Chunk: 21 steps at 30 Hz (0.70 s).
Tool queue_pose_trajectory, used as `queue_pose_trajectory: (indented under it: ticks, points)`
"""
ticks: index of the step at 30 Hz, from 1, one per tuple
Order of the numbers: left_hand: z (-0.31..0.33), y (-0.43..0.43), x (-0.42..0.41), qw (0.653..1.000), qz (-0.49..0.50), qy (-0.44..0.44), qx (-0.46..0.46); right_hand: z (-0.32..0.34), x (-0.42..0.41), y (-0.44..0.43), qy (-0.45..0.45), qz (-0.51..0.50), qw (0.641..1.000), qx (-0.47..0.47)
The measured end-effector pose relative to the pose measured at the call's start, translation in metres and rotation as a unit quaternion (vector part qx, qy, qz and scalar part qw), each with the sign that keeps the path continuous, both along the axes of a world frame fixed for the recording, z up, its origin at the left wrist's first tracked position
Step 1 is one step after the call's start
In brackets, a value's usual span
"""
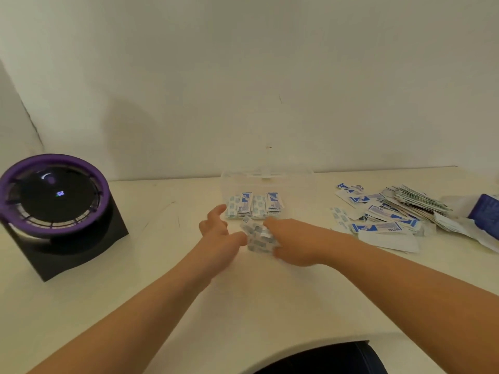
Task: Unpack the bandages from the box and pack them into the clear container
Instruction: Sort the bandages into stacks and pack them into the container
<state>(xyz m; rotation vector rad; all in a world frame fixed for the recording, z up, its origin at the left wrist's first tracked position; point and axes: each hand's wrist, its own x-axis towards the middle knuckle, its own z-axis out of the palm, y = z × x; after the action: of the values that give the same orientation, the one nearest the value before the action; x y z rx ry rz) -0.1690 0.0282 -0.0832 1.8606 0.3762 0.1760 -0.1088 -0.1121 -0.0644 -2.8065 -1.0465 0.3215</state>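
1. The right hand [293,245] grips a bundle of bandages [258,237] near the middle of the tabletop [270,306], just in front of the clear container [298,184].
2. The left hand [217,233] is spread loose, with its thumb touching the bundle.
3. Packed bandages [253,206] sit inside the container.
4. A loose pile [391,211] lies toward the right edge, beside the blue box [486,214].

Nothing legible — bandage wrappers [378,227] carry blue print (too blurred); the device display [60,193] glows unreadably.

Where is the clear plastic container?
In the head view, the clear plastic container sits mid-table by the white wall, just beyond the left hand and right hand, left of the loose bandage pile.
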Motion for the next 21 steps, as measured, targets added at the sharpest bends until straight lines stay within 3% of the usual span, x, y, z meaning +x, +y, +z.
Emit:
queue_pose_trajectory:
  ticks: [2,5,8,11,15,21]
  points:
    - [-0.006,0.0,0.004,0.989,-0.079,-0.046,0.112,-0.002,0.002,-0.012,-0.046,0.015,0.999,0.011]
    - [-0.016,-0.007,0.008,0.968,-0.186,-0.074,0.148,-0.01,0.001,-0.026,-0.118,0.047,0.992,0.025]
    - [-0.022,-0.012,0.016,0.945,-0.196,-0.109,0.237,-0.024,0.001,-0.036,-0.198,0.062,0.978,0.034]
    - [-0.022,-0.017,0.024,0.942,-0.186,-0.128,0.249,-0.032,0.005,-0.046,-0.219,0.048,0.972,0.063]
    - [-0.025,-0.021,0.033,0.934,-0.181,-0.138,0.276,-0.034,0.008,-0.063,-0.183,-0.003,0.971,0.152]
    - [-0.029,-0.023,0.035,0.935,-0.162,-0.161,0.272,-0.04,0.01,-0.087,0.016,-0.058,0.948,0.314]
